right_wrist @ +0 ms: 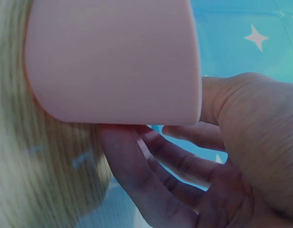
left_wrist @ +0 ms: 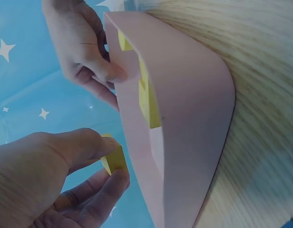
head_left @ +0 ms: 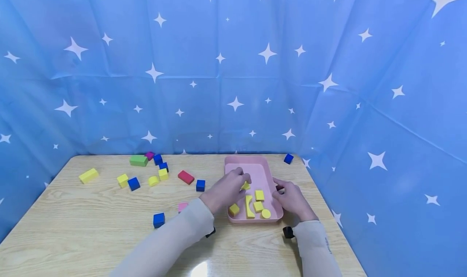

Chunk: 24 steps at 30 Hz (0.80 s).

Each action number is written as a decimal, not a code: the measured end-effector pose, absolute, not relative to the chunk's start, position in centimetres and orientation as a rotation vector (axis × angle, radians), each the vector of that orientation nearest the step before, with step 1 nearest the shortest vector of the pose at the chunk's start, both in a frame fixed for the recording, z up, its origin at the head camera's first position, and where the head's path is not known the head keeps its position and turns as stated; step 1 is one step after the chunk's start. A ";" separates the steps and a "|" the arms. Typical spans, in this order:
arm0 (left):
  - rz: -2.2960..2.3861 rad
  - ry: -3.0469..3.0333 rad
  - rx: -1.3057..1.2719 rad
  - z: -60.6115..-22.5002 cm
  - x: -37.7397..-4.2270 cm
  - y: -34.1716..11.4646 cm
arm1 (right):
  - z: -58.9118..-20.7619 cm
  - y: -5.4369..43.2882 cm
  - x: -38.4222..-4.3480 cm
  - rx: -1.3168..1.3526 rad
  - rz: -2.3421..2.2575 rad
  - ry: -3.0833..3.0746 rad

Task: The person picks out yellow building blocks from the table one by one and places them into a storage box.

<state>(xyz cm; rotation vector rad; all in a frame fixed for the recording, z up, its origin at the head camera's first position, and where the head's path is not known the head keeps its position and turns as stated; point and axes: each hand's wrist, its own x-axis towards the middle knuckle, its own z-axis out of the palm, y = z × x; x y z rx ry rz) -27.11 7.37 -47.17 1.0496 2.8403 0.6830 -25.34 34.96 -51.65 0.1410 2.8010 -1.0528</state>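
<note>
My left hand [head_left: 225, 191] is over the pink tray [head_left: 256, 171], pinching a small yellow block [left_wrist: 116, 160] between thumb and fingertips. In the left wrist view that block is held up beside the tray wall. My right hand [head_left: 294, 200] grips the tray's right side, its thumb over the rim and its fingers along the outside. Inside the tray's near half lie several yellow pieces, among them an arch-shaped block [head_left: 249, 207], a round block [head_left: 266, 214] and a cube [head_left: 259, 195]. The left forearm partly covers a pink block [head_left: 183, 206].
Left of the tray, blue, yellow, green and red blocks lie scattered on the wooden table [head_left: 91, 228]. A red block [head_left: 186, 177] and a blue cube [head_left: 200, 185] are closest to it. Another blue cube [head_left: 288, 158] sits by the back right corner. A starry blue curtain [head_left: 189, 94] hangs behind.
</note>
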 end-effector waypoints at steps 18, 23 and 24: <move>0.600 2.814 1.031 -48.3 -27.9 9.8 | -51.7 35.0 -25.4 0.135 -1.036 2.807; 0.595 2.833 0.999 -48.5 -28.1 9.8 | -51.6 35.0 -25.3 0.141 -1.029 2.806; 0.589 2.838 0.993 -48.6 -28.1 9.8 | -51.6 35.0 -25.3 0.143 -1.027 2.805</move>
